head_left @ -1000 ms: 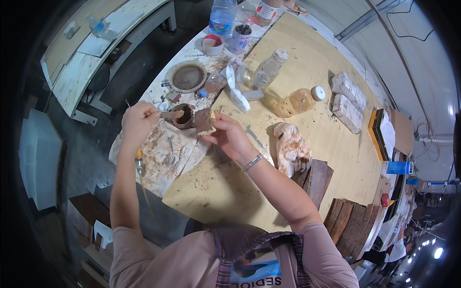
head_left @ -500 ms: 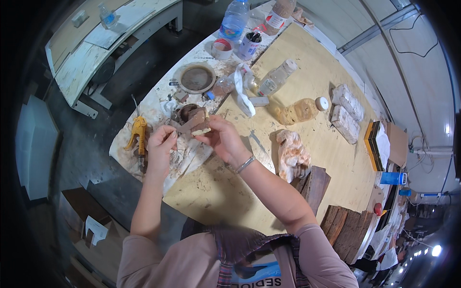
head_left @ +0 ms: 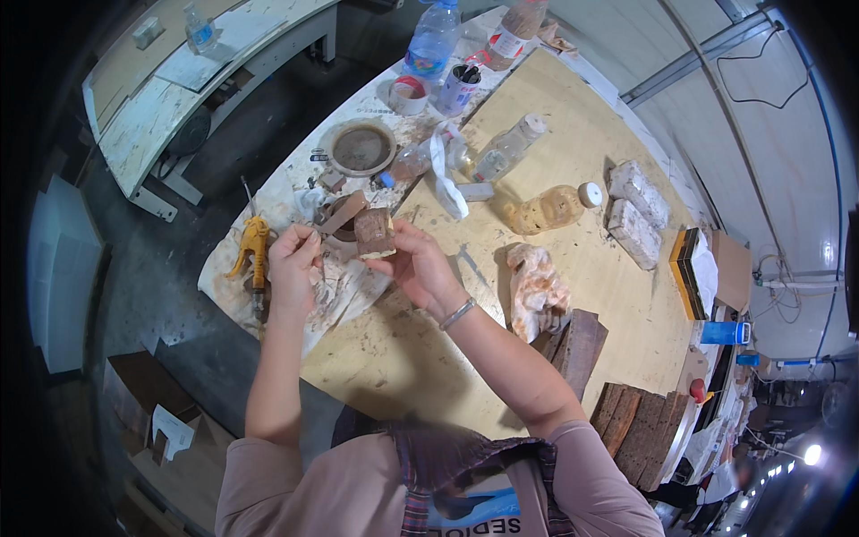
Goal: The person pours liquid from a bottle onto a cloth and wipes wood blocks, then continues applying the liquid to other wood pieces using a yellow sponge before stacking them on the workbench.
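My left hand [head_left: 295, 264] is closed, pinching the lower end of a thin flat brown strip [head_left: 344, 213], which slants up and to the right. In my right hand [head_left: 424, 273] is a small brown block [head_left: 374, 231] with a pale edge, gripped at its right side by thumb and fingers. The strip's upper end comes close to the block; I cannot tell if they touch. Behind both lies a dark round thing [head_left: 335, 224], mostly hidden. A stained white cloth [head_left: 344, 291] spreads on the table below my hands.
Left of my left hand lies a yellow-handled tool [head_left: 254, 246]. Beyond are a round dish of brown matter [head_left: 361, 148], a tape roll [head_left: 409, 95] and a can [head_left: 459, 90]. Bottles [head_left: 550, 210], a stained rag [head_left: 537, 286], wrapped blocks [head_left: 635, 233] and brown boards [head_left: 640, 430] lie rightward.
The block has turned in my right hand so that its broad brown face shows. Before, the strip lay across the block; now it stands off to its left, tilted more steeply.
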The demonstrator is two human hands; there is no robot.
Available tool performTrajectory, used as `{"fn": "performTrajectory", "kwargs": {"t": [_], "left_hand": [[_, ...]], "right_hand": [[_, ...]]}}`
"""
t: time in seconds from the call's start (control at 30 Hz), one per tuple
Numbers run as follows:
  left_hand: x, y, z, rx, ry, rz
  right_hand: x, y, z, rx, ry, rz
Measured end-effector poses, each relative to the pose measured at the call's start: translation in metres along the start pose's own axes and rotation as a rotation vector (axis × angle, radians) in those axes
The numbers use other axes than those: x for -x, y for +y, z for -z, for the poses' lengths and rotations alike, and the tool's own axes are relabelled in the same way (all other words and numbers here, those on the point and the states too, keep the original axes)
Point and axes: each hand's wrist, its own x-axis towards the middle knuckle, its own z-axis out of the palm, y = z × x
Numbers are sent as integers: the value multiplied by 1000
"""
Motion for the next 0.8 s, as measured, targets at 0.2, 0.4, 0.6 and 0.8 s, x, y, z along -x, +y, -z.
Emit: {"fn": "performTrajectory", "kwargs": {"t": [0.2,0.4,0.6,0.8], "left_hand": [[3,-2,1,53,1,129],[8,1,-6,11,-47,85],[-23,-8,7,-195,99,19],[-32,-8,1,-575,128,-61]], "right_hand": [[5,-2,1,24,-24,-10],[2,4,15,68,-21,-24],[15,5,9,77,-9,-52],[35,-2,14,51,51,-60]]}}
